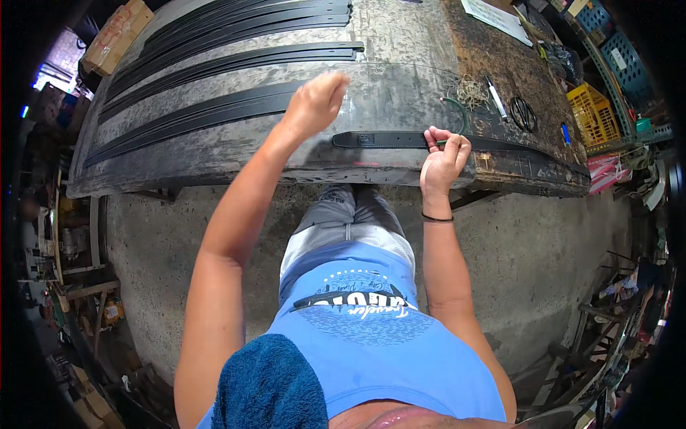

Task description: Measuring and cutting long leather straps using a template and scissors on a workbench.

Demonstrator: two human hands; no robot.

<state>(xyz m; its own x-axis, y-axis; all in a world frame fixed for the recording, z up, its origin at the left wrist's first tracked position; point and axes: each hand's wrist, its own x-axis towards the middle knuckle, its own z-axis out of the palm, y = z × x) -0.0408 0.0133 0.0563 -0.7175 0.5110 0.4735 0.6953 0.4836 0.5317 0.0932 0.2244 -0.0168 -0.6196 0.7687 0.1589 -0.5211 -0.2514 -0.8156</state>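
A black leather belt strap (386, 140) with a pointed, stitched end lies along the table's near edge. My right hand (444, 163) is over it, thumb and finger pinched on a thin green cord whose short piece shows between the fingertips. A curved green strand (463, 114) loops on the table just beyond that hand. My left hand (314, 104) is raised above the table, left of the strap's tip. Its fingers are curled closed and slightly blurred; whatever may be in them is hidden. Beneath and beside it lies a bundle of black straps (214, 123).
More black straps (250, 36) lie in rows at the far left of the worn table (400, 86). Right of centre are tangled thread (471, 93), a white pen-like tool (496, 97), a black coil (523, 114) and a blue pen (565, 134). A yellow crate (593, 114) stands beyond the right edge.
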